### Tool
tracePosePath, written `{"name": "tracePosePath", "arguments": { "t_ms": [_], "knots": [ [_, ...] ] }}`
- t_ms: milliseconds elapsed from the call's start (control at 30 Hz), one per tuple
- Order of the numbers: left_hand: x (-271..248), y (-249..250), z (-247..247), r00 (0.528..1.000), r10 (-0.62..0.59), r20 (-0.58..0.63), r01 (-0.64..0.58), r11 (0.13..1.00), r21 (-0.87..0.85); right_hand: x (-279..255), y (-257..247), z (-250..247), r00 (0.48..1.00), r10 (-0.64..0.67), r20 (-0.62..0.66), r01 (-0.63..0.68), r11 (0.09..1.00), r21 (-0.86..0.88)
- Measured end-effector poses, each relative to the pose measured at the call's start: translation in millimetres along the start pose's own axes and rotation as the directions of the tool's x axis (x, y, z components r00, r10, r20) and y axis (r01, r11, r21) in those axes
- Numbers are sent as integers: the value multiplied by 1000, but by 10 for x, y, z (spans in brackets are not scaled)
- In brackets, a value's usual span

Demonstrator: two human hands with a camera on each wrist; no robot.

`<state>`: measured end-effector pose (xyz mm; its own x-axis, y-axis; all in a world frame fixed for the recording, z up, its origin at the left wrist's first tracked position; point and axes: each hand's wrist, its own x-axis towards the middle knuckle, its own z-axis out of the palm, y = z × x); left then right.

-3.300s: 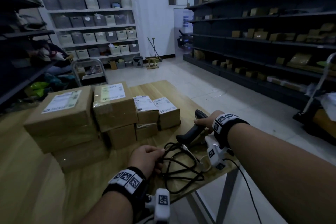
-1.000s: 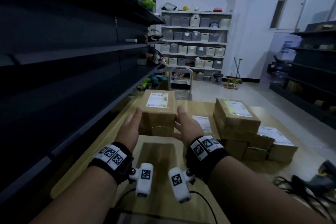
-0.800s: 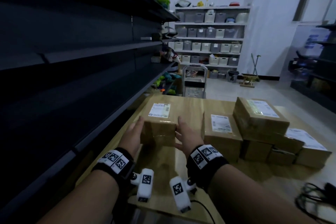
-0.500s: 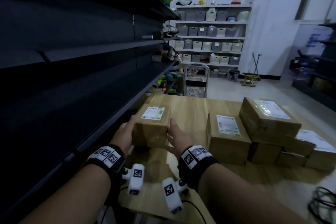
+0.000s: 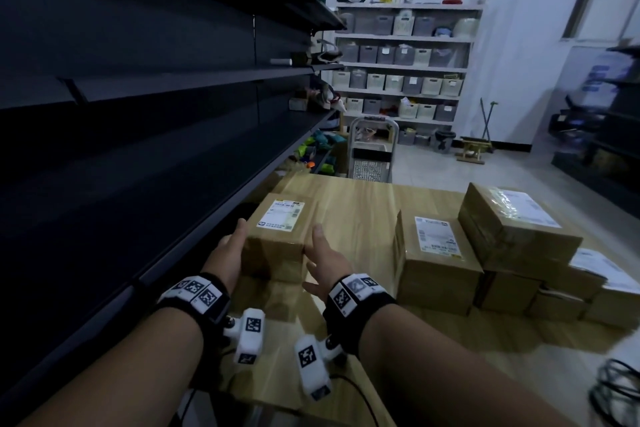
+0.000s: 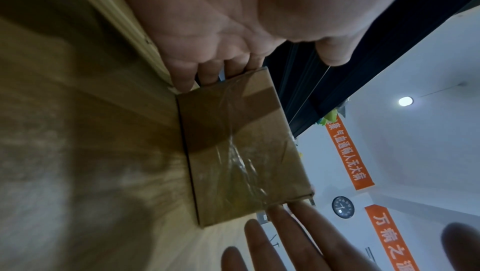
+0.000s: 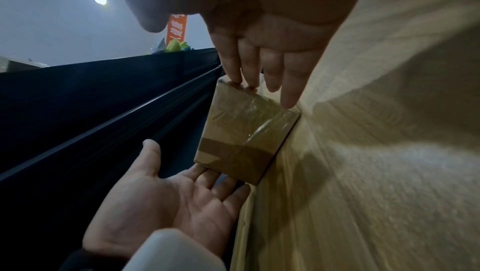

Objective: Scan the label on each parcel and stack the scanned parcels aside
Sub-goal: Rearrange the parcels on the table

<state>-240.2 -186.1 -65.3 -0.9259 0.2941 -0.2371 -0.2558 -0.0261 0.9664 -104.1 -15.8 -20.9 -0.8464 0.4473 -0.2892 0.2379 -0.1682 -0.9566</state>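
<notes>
Two flat hands, left hand (image 5: 227, 255) and right hand (image 5: 325, 262), grip wide, flanking parcel (image 5: 277, 239) on table (image 5: 360, 204)

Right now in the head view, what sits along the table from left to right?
Left hand → held parcel → right hand → labelled parcel → taped parcel on top of the stack → black cable.
</notes>
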Motion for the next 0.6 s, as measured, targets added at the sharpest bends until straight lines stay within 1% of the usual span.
{"name": "tracePosePath", "arguments": {
  "t_ms": [33, 133, 167, 233, 267, 300, 367, 467, 533, 600],
  "knots": [
    [-128, 66, 36, 1000, -3, 0, 3, 1000, 15, -20, 0, -31, 1000, -15, -17, 16, 999, 44],
    [-466, 204, 164, 990, 85, -115, -84, 996, 8, -122, -36, -172, 996, -66, -64, 77, 980, 182],
    [-558, 222, 199, 979, 122, -166, -121, 992, 19, -178, -46, -230, 994, -79, -73, 94, 968, 233],
    [-724, 241, 292, 935, 216, -282, -228, 974, -9, -308, -66, -368, 989, -92, -113, 122, 948, 295],
    [-812, 248, 345, 914, 239, -328, -263, 964, -32, -362, -73, -454, 987, -87, -137, 127, 939, 319],
    [-915, 256, 416, 903, 246, -352, -285, 956, -65, -427, -88, -547, 984, -77, -159, 129, 929, 348],
    [-1101, 265, 578, 905, 243, -348, -303, 944, -128, -539, -86, -766, 973, -72, -221, 156, 907, 392],
    [-1287, 261, 886, 905, 299, -303, -351, 926, -137, -685, -1, -1175, 922, -147, -359, 288, 878, 381],
    [-1363, 211, 1125, 917, 319, -242, -358, 923, -141, -792, 47, -1454, 886, -154, -437, 328, 876, 354],
    [-1435, 121, 1380, 929, 334, -162, -357, 922, -146, -849, 91, -1733, 841, -126, -526, 366, 848, 383]
  ]
}}
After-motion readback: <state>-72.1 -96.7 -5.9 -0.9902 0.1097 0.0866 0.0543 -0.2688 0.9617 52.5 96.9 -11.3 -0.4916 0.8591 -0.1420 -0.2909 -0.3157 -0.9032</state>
